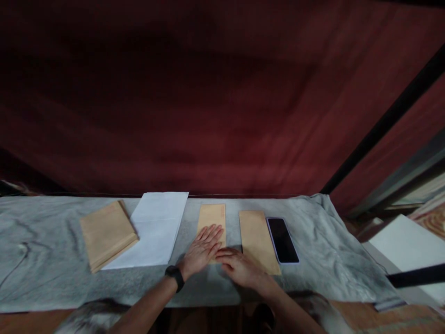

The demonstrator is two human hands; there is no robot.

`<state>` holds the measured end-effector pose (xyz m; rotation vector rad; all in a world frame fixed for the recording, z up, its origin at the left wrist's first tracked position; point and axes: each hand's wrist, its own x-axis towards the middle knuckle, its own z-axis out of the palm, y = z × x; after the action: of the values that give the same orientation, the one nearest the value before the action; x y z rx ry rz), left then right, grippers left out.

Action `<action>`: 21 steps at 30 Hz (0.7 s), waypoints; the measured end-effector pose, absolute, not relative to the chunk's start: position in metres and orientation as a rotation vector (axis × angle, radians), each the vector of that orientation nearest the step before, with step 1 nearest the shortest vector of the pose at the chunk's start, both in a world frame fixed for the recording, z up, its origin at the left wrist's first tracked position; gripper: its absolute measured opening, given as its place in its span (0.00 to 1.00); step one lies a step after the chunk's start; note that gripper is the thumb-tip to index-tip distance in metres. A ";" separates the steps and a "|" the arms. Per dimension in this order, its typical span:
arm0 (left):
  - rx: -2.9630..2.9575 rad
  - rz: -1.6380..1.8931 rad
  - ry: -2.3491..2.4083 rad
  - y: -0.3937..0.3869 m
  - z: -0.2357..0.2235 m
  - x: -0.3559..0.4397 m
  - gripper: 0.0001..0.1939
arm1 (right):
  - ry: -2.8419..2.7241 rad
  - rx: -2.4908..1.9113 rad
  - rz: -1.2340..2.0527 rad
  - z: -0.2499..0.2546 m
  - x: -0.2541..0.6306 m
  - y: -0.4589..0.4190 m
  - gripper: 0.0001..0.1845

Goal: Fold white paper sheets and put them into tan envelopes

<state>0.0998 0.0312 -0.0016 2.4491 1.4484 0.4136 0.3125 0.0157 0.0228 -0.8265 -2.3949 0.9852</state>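
Observation:
A tan paper envelope (212,213) with small reddish print near its top right lies on the grey cloth in front of me. My left hand (203,248), with a black band on its wrist, rests flat on it, fingers spread. My right hand (238,265) touches the lower right of this envelope with its fingers stretched out, close beside the left hand's fingers. It holds nothing that I can see. A second tan envelope (259,239) lies just right of it, its lower left partly behind my right hand.
A phone (283,240) with a dark screen lies beside the right envelope. To the left, a stack of brown envelopes (107,234) overlaps white paper sheets (158,227). Grey cloth (330,260) covers the table. A dark red curtain (222,116) hangs behind, with a black pole (382,125) at right.

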 end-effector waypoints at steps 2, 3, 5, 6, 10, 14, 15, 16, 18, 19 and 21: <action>2.460 0.413 1.453 0.018 -0.002 0.098 0.26 | -2.345 -0.839 1.003 0.020 0.313 0.016 0.20; 2.475 0.417 1.446 0.012 -0.002 0.097 0.26 | -2.322 -0.871 0.997 0.020 0.313 0.015 0.18; 2.524 0.420 1.419 -0.002 -0.002 0.095 0.27 | -2.278 -0.969 0.978 0.019 0.313 0.014 0.16; 2.551 0.417 1.408 -0.009 -0.002 0.094 0.27 | -2.258 -1.022 0.966 0.020 0.312 0.014 0.15; 2.636 0.402 1.384 -0.034 -0.001 0.089 0.29 | -2.236 -1.115 0.831 0.019 0.303 0.011 0.18; 2.649 0.464 1.375 -0.047 -0.002 0.086 0.29 | -2.409 -1.078 0.670 0.006 0.289 0.013 0.22; 2.648 0.479 1.377 -0.049 -0.003 0.086 0.28 | -2.443 -1.092 0.636 0.002 0.286 0.016 0.23; 2.651 0.483 1.376 -0.049 -0.002 0.086 0.28 | -2.463 -1.115 0.601 -0.002 0.282 0.019 0.25; 2.669 0.465 1.365 -0.049 -0.002 0.086 0.27 | -2.462 -1.175 0.535 -0.008 0.274 0.028 0.28; 2.681 0.448 1.357 -0.049 -0.001 0.086 0.27 | -2.447 -1.205 0.512 -0.010 0.270 0.033 0.28; 2.697 0.430 1.346 -0.048 -0.001 0.086 0.28 | -2.400 -1.264 0.484 -0.010 0.261 0.044 0.29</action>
<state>0.0864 -0.0476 -0.0005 2.6966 1.3462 0.4297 0.2606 0.0436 -0.0097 -1.2638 -2.3997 0.4841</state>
